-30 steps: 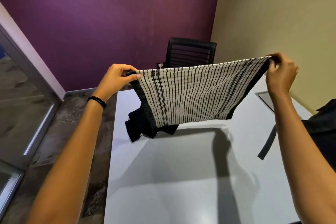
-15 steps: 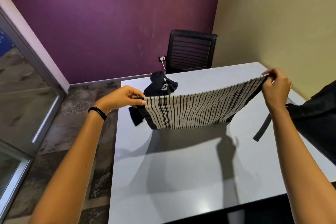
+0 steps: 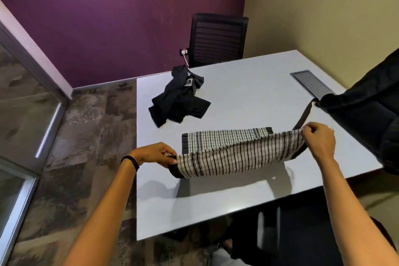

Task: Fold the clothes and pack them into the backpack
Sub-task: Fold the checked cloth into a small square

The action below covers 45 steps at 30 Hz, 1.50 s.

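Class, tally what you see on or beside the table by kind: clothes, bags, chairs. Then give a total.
Clothes: 2 (striped garment, black garment)
Bags: 1 (backpack)
Chairs: 1 (chair)
Total: 4

Striped garment (image 3: 237, 153): white with thin black stripes and a dark border. Far edge lies flat on the table (image 3: 248, 88); near edge is raised off it, pinched at the left corner by the left hand (image 3: 155, 154) and at the right corner by the right hand (image 3: 319, 142), cloth sagging between. Black garment (image 3: 179, 99): unfolded, crumpled heap on the table's far left part, beyond the striped one and apart from it, small pale print showing near the top. Backpack (image 3: 362, 114): black, at the table's right side, partly out of frame; one dark strap (image 3: 304, 114) trails toward the right hand. Open or zipped: cannot tell.
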Motion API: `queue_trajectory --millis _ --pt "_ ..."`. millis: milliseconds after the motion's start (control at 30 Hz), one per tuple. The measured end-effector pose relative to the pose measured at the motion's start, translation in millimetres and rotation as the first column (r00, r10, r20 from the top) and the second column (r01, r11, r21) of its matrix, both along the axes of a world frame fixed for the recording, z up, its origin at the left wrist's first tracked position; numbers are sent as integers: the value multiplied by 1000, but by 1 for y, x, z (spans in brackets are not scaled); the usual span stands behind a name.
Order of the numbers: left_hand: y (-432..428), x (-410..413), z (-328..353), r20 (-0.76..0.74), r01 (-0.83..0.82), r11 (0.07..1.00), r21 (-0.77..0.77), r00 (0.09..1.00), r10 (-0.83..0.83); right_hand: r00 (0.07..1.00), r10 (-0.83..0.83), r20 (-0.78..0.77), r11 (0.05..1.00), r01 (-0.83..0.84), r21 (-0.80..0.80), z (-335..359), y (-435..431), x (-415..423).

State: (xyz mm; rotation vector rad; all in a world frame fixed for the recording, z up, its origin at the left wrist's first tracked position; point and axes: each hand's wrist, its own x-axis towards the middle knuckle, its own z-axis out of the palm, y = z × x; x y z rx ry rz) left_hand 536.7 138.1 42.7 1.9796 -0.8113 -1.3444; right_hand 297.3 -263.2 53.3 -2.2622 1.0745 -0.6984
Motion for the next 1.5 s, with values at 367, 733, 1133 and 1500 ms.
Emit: queue_trajectory --millis 367,733,1133,1500 --pt "-8 -12 -53 -111 -26 991 128 993 40 989 15 -146 987 9 161 -62 5 -44" --pt "-32 17 -70 71 -298 954 -28 952 299 996 35 -81 955 -10 295 -88 -25 -14" --pt "-52 66 -98 131 -434 901 -20 892 433 999 34 14 947 -37 320 -99 -56 70" --pt "-81 92 -116 216 -594 805 3 786 579 998 61 -14 944 -53 326 -126 -91 114"
